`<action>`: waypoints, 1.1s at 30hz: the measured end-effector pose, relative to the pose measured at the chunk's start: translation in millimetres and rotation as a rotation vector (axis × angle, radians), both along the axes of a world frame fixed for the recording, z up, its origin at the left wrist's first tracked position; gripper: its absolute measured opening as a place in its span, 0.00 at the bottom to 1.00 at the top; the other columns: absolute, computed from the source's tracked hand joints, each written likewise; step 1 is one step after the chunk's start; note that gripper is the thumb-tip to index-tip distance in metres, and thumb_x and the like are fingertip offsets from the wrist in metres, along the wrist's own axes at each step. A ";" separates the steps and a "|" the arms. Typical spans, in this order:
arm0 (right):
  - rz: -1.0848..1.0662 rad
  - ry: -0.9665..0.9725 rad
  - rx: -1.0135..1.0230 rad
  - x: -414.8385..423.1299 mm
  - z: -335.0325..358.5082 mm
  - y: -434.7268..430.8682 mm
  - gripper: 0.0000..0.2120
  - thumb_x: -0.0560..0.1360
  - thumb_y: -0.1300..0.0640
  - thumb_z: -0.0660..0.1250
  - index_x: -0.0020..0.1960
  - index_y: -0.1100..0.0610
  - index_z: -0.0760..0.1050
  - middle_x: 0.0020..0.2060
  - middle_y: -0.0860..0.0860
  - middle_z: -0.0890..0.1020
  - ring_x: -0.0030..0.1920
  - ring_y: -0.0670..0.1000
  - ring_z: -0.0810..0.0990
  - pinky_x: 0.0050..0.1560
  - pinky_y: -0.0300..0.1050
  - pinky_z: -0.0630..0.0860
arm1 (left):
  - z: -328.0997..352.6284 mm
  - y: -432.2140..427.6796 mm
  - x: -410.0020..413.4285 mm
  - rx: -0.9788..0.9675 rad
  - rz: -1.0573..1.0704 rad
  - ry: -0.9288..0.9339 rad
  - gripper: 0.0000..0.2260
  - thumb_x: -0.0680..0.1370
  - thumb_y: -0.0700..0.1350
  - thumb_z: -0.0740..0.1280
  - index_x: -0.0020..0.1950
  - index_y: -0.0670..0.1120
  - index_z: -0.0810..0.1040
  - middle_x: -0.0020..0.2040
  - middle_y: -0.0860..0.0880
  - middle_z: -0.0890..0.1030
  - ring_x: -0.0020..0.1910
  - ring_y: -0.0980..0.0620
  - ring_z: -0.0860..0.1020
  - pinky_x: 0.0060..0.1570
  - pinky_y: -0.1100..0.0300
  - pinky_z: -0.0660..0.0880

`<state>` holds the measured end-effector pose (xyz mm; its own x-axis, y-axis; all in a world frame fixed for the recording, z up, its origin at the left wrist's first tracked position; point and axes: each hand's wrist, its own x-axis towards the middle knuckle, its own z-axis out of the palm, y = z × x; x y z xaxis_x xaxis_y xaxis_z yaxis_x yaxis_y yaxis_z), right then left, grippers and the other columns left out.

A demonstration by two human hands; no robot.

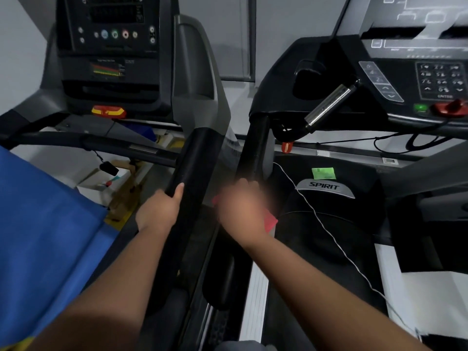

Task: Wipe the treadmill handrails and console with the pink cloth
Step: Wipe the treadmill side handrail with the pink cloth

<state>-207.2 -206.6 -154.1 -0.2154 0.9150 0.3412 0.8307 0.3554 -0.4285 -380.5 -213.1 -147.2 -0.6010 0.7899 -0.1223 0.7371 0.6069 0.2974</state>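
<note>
Two treadmills stand side by side. My left hand (pixel 158 211) grips the black right handrail (pixel 192 160) of the left treadmill. My right hand (pixel 240 209), blurred by motion, holds the pink cloth (pixel 270 220) wrapped on the black left handrail (pixel 254 148) of the right treadmill. Only the cloth's edges show, at either side of my hand. The right treadmill's console (pixel 410 79) with a keypad and a red stop button lies at the upper right. The left treadmill's console (pixel 111 46) stands at the upper left.
A blue sheet (pixel 43 236) covers the lower left. A chrome grip bar (pixel 329 105) juts out under the right console. A thin white cord (pixel 326 229) crosses the SPIRIT motor cover (pixel 326 188). A green tag (pixel 323 173) sits above it. Boxes (pixel 106 181) lie on the floor.
</note>
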 end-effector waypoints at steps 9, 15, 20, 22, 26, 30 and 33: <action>0.261 -0.115 0.123 20.3 -20.0 -34.3 0.17 0.71 0.46 0.58 0.53 0.49 0.80 0.49 0.51 0.77 0.47 0.52 0.67 0.43 0.44 0.69 | -8.1 -3.6 3.1 0.072 -0.053 0.178 0.29 0.80 0.62 0.48 0.58 0.38 0.73 0.47 0.39 0.80 0.43 0.42 0.77 0.36 0.54 0.68; 0.170 -0.292 0.068 0.6 -3.4 19.4 0.12 0.66 0.52 0.62 0.39 0.57 0.81 0.42 0.55 0.76 0.43 0.57 0.71 0.40 0.46 0.67 | -5.2 -1.3 5.6 0.029 -0.057 0.196 0.28 0.81 0.61 0.48 0.60 0.37 0.71 0.47 0.38 0.80 0.45 0.40 0.78 0.36 0.53 0.68; 0.298 -0.796 -0.060 -26.4 15.9 28.9 0.16 0.79 0.56 0.54 0.57 0.56 0.78 0.58 0.57 0.74 0.60 0.58 0.65 0.55 0.50 0.62 | -8.9 0.2 4.6 0.042 -0.057 0.243 0.29 0.81 0.61 0.48 0.58 0.37 0.72 0.46 0.38 0.80 0.44 0.40 0.79 0.34 0.54 0.69; 0.317 -1.045 -0.098 -43.0 12.9 20.8 0.16 0.80 0.54 0.53 0.63 0.54 0.74 0.61 0.55 0.74 0.62 0.59 0.64 0.59 0.50 0.63 | -8.4 -0.5 5.4 0.038 -0.060 0.256 0.29 0.81 0.61 0.47 0.59 0.37 0.71 0.47 0.38 0.80 0.45 0.39 0.79 0.34 0.55 0.67; 0.464 -1.176 -0.168 -59.4 -0.4 2.6 0.17 0.80 0.52 0.55 0.67 0.53 0.71 0.63 0.54 0.74 0.63 0.60 0.65 0.63 0.51 0.62 | -7.1 -0.2 5.0 0.045 -0.052 0.259 0.28 0.81 0.61 0.48 0.59 0.37 0.71 0.46 0.38 0.80 0.43 0.40 0.78 0.33 0.55 0.65; 0.446 -0.641 -0.163 -30.2 9.0 4.6 0.15 0.77 0.55 0.57 0.56 0.54 0.80 0.56 0.54 0.78 0.60 0.58 0.68 0.57 0.49 0.63 | -7.0 0.7 4.1 0.024 -0.029 0.241 0.28 0.81 0.61 0.48 0.57 0.38 0.72 0.42 0.41 0.77 0.37 0.45 0.72 0.33 0.55 0.65; 0.240 -0.392 -0.004 -7.1 7.7 13.1 0.11 0.67 0.53 0.63 0.39 0.54 0.84 0.41 0.53 0.79 0.47 0.58 0.73 0.44 0.48 0.67 | -7.9 1.3 3.8 0.013 -0.036 0.244 0.28 0.81 0.62 0.47 0.58 0.39 0.71 0.46 0.40 0.79 0.43 0.41 0.77 0.35 0.54 0.66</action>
<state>-214.3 -193.5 -146.4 -0.5332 0.8249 0.1879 0.8251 0.5561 -0.0998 -376.7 -211.8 -155.1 -0.5827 0.8120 0.0338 0.8093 0.5759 0.1155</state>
